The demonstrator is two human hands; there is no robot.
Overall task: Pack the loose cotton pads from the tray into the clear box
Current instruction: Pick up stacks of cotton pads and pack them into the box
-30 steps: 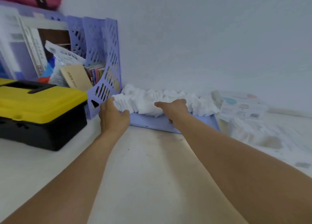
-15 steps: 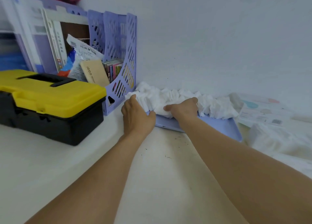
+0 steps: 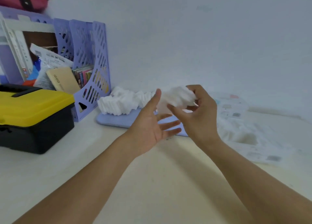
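- A yellow-lidded toolbox and a lilac file rack are seen far to the left of both sets of fingers; neither is touched.
- A row of cotton pads is left lying on the lilac tray, to the left of and beyond the left fingertips, where half a second ago both hands were pressed into the heap.
- The left hand is now lifted clear of the tray; its palm is turned up, its fingers are spread apart and straight, and nothing is held by them.
- A bunch of pads has been raised off the tray and is pinched between the curled right fingers and thumb of the right hand, just above the left fingertips.
- The clear box is made out only faintly, right of the right fingers and apart from them; whether pads are in it cannot be told.
- One handful is judged to be on its way; most pads remain to be packed.
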